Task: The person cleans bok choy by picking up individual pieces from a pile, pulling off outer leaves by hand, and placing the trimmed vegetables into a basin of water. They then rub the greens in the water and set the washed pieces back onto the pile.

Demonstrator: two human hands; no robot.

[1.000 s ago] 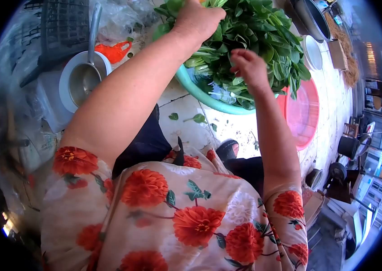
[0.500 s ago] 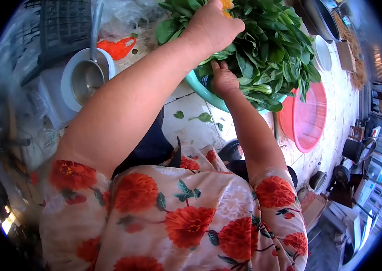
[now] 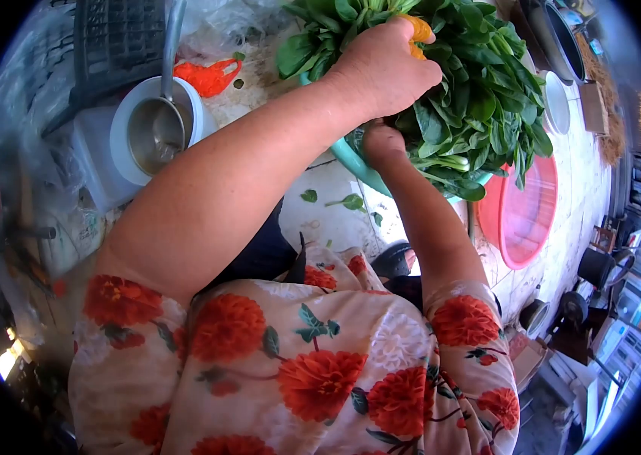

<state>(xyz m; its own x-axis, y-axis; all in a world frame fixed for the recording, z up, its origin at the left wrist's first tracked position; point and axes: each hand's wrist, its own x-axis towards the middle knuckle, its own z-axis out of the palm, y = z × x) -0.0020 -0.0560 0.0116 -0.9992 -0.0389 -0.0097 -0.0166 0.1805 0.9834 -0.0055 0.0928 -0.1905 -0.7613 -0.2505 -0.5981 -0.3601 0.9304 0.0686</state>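
A large heap of leafy greens [image 3: 479, 91] with pale stalks fills a light green basin [image 3: 356, 163]. My left hand [image 3: 392, 68] lies over the heap, its fingers curled into the leaves. An orange wrap [image 3: 416, 34] covers part of its fingers. Below it, my right hand [image 3: 385, 142] reaches in at the basin's near rim. Its fingers are hidden under the greens and my left hand, so its grip does not show.
A pink basin [image 3: 529, 212] stands at the right. On the left are a white bucket [image 3: 125, 144] with a metal ladle [image 3: 157, 133] in it, a dark crate [image 3: 119, 45] and a red plastic bag [image 3: 206, 77]. Loose leaves [image 3: 351, 202] lie on the tiled floor.
My left hand has shifted right and slightly down over the leaves. My right hand's fingers, partly visible before, are now hidden. The whole view has shifted a little.
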